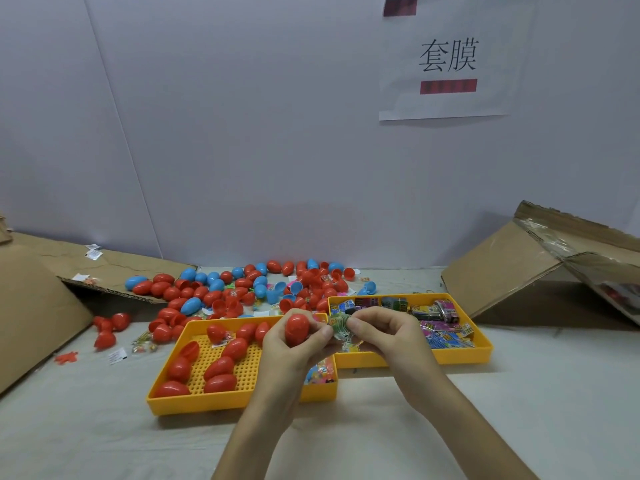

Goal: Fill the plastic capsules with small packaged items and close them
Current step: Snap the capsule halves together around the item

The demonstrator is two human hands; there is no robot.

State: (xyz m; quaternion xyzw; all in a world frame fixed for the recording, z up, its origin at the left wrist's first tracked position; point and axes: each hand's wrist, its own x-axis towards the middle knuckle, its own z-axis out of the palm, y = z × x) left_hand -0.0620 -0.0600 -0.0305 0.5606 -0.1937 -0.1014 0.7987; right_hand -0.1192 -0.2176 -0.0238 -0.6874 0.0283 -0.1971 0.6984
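Over the yellow plastic tray (221, 405) our left hand (289, 351) grips the red egg-shaped plastic capsule (297, 328), light, stiff, probably slippery, round its middle; our right hand (386, 337) pinches a crinkly green packet (340, 326).

Bare left hand (294, 345), right hand (388, 336), forearms; nails seemingly short.
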